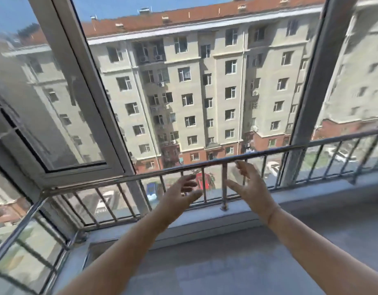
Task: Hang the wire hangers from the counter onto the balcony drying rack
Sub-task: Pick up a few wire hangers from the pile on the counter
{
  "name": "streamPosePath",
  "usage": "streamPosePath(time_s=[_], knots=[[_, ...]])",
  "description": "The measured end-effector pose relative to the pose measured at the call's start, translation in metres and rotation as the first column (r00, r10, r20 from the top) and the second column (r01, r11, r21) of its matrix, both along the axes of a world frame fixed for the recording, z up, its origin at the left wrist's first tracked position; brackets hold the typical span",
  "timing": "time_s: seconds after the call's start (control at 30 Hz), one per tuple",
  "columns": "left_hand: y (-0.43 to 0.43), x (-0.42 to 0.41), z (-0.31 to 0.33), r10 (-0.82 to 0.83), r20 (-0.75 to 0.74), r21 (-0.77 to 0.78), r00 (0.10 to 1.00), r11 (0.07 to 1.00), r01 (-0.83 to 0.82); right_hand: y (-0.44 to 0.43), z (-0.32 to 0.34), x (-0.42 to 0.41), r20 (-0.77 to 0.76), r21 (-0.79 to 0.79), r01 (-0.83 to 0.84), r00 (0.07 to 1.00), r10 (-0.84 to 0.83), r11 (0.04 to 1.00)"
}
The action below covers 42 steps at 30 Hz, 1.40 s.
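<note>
Both my arms reach forward over a grey counter toward the window. My left hand is held out with loosely spread fingers and holds nothing. My right hand is likewise open and empty, its fingertips close to the top bar of a steel railing. No wire hanger and no drying rack is in view.
The steel railing with vertical bars runs along the window sill and turns the corner at the left. An open window sash swings inward at the upper left. A vertical window post stands at the right. Outside is an apartment block.
</note>
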<state>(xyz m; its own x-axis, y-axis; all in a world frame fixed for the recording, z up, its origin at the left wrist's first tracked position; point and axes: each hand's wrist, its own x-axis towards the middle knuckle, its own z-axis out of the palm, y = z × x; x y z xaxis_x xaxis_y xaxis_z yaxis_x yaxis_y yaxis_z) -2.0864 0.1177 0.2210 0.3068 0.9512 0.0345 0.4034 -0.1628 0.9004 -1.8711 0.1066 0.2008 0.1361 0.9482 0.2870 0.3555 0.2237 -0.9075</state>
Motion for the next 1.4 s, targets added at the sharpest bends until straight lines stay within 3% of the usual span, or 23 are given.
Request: streamPosePath(time_s=[0.33,0.53,0.93,1.4], knots=[[0.005,0.263,-0.022,-0.290,-0.044,0.069,0.956,0.954,0.293,-0.053,-0.024,0.265,-0.004,-0.055,0.270,0.963,-0.271,0.961],[-0.013,0.410,-0.039,-0.472,-0.017,0.021,0.881,0.881,0.472,-0.113,-0.031,0.393,-0.010,-0.069,0.479,0.877,-0.480,0.875],[-0.030,0.674,-0.069,-0.728,0.024,-0.017,0.685,0.684,0.729,-0.212,-0.060,0.605,-0.047,-0.129,0.823,0.553,-0.832,0.554],[-0.032,0.992,-0.070,-0.892,0.097,-0.060,0.441,0.437,0.897,-0.263,-0.052,0.831,-0.163,-0.186,0.961,0.174,-0.971,0.203]])
